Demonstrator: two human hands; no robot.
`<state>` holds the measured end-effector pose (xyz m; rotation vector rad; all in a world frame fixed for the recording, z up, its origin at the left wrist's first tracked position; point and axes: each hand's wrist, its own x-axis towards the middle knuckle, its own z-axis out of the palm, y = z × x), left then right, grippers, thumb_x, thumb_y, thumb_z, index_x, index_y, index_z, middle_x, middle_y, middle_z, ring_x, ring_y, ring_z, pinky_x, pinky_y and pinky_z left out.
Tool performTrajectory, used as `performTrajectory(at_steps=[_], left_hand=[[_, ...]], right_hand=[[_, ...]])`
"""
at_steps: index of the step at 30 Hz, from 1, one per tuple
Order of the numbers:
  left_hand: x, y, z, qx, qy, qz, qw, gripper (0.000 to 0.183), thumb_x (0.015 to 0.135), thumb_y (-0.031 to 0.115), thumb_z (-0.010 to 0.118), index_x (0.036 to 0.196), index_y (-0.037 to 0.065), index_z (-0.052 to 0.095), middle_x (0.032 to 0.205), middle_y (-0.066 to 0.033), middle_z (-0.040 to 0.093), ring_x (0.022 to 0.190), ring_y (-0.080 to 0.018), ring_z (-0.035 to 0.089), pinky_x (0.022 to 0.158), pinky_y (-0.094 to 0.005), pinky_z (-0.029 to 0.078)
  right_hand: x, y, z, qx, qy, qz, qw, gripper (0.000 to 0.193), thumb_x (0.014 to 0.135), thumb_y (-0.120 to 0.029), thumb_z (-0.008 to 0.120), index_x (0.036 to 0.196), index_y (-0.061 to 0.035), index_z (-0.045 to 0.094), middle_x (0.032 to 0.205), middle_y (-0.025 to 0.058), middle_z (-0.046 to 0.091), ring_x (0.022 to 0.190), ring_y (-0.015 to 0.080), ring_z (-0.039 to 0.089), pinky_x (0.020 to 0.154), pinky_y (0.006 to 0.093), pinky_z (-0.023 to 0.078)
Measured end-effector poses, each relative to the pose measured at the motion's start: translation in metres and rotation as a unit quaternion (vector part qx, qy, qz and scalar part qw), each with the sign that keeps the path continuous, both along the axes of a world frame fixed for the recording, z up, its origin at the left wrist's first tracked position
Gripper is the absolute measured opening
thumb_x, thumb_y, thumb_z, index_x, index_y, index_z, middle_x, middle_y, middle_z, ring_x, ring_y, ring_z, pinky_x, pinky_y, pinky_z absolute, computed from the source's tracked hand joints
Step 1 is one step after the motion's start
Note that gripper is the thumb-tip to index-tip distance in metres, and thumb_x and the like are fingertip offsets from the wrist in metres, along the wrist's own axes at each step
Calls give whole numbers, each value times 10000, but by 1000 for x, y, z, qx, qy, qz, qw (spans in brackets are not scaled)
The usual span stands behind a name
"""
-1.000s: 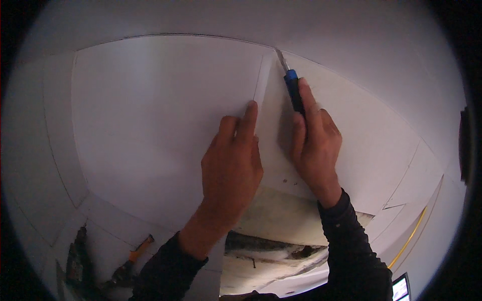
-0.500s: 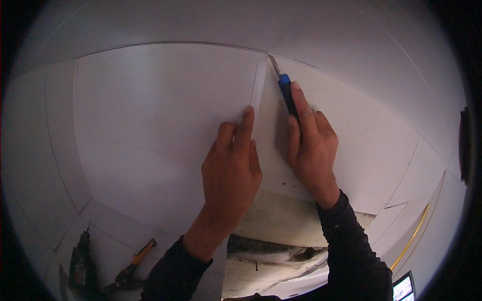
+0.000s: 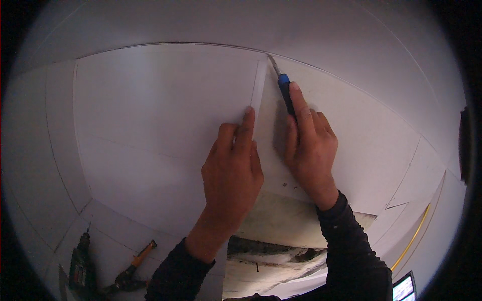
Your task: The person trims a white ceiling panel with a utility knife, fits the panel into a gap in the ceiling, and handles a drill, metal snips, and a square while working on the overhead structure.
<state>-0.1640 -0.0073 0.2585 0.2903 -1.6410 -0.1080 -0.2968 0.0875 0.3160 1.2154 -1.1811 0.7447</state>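
The right hand's fingers close around a blue-and-black handled tool, index finger laid along it; its thin metal tip meets the seam at the top of a pale strip. The left hand sets its index fingertip at the strip's edge, other fingers bent — whether they pinch it, I cannot tell. For good control, a shallow angle and light pressure would suit, with that fingertip well clear of the tip. Leftward spreads the white panel; below gapes a rough, dark-edged opening, its depth unclear — no real container shows. Lower left lie a drill and an orange-handled tool.
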Motion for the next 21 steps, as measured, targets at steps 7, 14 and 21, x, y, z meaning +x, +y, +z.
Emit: performTrajectory(at_steps=[7, 14, 21], left_hand=[[0, 1, 0, 7, 6, -13, 1000, 601, 963, 32, 689, 1552, 83, 580, 1157, -138, 615, 954, -334, 709, 828, -460, 611], [0, 0, 0, -8, 12, 4, 1000, 607, 953, 35, 697, 1548, 82, 585, 1146, -138, 616, 955, -335, 710, 825, -455, 609], [0, 0, -1, -26, 25, 2, 999, 622, 943, 16, 695, 1550, 83, 577, 1145, -141, 614, 951, -339, 706, 824, -458, 606]], right_hand=[[1, 3, 1, 7, 0, 8, 1000, 624, 1004, -15, 642, 1618, -76, 546, 845, 149, 650, 758, 327, 654, 725, 448, 552], [2, 2, 0, -1, 9, 7, 1000, 648, 986, -20, 660, 1620, -81, 544, 852, 143, 650, 758, 319, 652, 722, 442, 552], [-2, 1, 2, -13, 29, -5, 999, 704, 952, -97, 758, 1625, -133, 556, 817, 84, 605, 721, 273, 612, 623, 424, 547]])
